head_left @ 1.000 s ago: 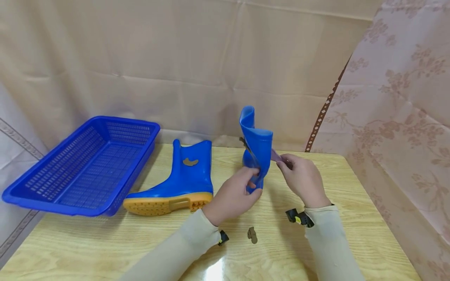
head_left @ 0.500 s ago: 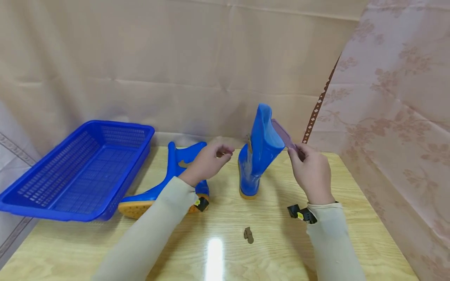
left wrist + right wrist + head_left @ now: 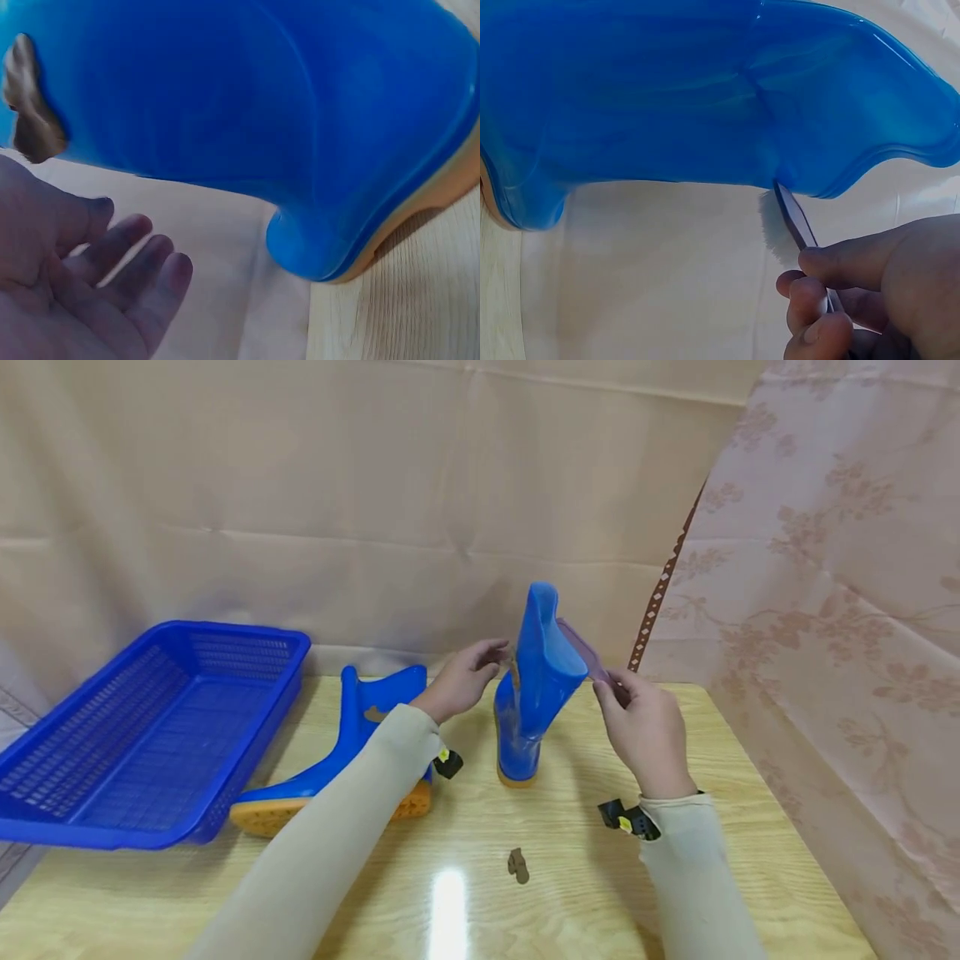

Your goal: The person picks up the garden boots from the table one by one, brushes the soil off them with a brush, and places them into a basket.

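A blue rain boot (image 3: 542, 668) with a yellow sole stands upright on the table, its shaft leaning right and bent at the ankle. My left hand (image 3: 465, 677) is at its left side, fingers loosely bent and holding nothing. In the left wrist view the fingertips lie close to a brown mud-like patch (image 3: 30, 105) on the shaft. My right hand (image 3: 647, 722) pinches the handle of a purple brush (image 3: 579, 647) between thumb and fingers. Pale bristles (image 3: 778, 229) show in the right wrist view, and the brush head is partly hidden behind the boot.
A second blue boot (image 3: 318, 772) lies on its side, partly covered by my left sleeve, with a brown patch (image 3: 375, 714). At the left is a blue plastic basket (image 3: 294, 668). A small brown lump (image 3: 518, 866) sits on the table (image 3: 585, 902) in front.
My left hand let go of the boot, drew left, then came back to its shaft. The boot's top has swung to lean right. The right hand kept its grip on the brush.
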A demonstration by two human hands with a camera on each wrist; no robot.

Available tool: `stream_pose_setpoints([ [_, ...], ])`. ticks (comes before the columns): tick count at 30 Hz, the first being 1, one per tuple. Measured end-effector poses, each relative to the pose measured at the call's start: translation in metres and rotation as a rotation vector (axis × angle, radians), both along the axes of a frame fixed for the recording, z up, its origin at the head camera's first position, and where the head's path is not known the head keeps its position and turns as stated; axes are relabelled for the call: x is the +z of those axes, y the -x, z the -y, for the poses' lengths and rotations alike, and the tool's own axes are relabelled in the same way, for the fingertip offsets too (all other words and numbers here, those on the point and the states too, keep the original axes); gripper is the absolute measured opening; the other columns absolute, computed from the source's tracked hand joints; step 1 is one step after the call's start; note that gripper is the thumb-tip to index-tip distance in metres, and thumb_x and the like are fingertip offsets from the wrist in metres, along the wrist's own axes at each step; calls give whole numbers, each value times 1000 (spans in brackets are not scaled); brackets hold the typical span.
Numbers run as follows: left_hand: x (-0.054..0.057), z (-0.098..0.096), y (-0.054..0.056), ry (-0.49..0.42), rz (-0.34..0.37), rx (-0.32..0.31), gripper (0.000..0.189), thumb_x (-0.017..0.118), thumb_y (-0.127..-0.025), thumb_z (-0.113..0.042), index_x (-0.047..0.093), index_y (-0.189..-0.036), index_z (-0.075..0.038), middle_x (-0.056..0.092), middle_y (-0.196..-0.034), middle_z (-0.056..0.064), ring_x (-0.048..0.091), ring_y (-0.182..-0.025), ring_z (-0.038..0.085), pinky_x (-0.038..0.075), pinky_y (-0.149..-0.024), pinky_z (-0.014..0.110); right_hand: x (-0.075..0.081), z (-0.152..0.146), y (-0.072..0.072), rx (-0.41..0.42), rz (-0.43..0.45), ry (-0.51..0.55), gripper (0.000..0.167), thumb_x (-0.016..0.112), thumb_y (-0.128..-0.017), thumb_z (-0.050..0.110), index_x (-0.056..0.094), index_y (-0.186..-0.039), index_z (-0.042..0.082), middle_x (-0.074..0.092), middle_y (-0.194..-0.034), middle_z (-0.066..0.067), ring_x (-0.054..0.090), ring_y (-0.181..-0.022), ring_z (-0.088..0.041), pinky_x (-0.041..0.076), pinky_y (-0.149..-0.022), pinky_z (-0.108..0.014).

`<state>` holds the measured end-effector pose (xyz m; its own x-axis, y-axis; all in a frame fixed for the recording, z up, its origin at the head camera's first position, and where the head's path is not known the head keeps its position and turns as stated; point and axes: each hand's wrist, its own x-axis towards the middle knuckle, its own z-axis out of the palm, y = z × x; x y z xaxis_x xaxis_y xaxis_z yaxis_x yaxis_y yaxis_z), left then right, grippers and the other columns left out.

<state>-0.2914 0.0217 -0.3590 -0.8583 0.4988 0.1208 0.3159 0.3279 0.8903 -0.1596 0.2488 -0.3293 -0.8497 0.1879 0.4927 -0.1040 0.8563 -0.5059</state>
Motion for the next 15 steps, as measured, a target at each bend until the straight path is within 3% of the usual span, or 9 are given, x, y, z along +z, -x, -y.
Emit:
stream_pose_setpoints([
  [5,-6,-7,8,-50,45,-60,44,44,-112,-12,46,-156,-17,56,-148,5,51,-139,22,43,-115,42,-1,2,2,13,37,-1,26,62,-105,23,75,-118,5,78,-96,-16,73,-80,-29,55,-65,-46],
  [8,-10,-10,10,-55,49,-85,42,45,-112,-15,49,-154,-18,61,-139,5,56,-133,22,45,-113,43,-2,1,3,9,56,-2,26,62,-105,24,75,-120,6,78,-97,-15,73,-81,-28,55,-65,-46],
  [15,-18,-16,17,-78,18,-44,27,62,-105,-24,67,-129,-14,70,-120,0,64,-115,18,52,-104,39,-4,-2,5,-30,50,3,25,61,-106,24,75,-120,8,78,-99,-15,74,-85,-30,57,-69,-49],
])
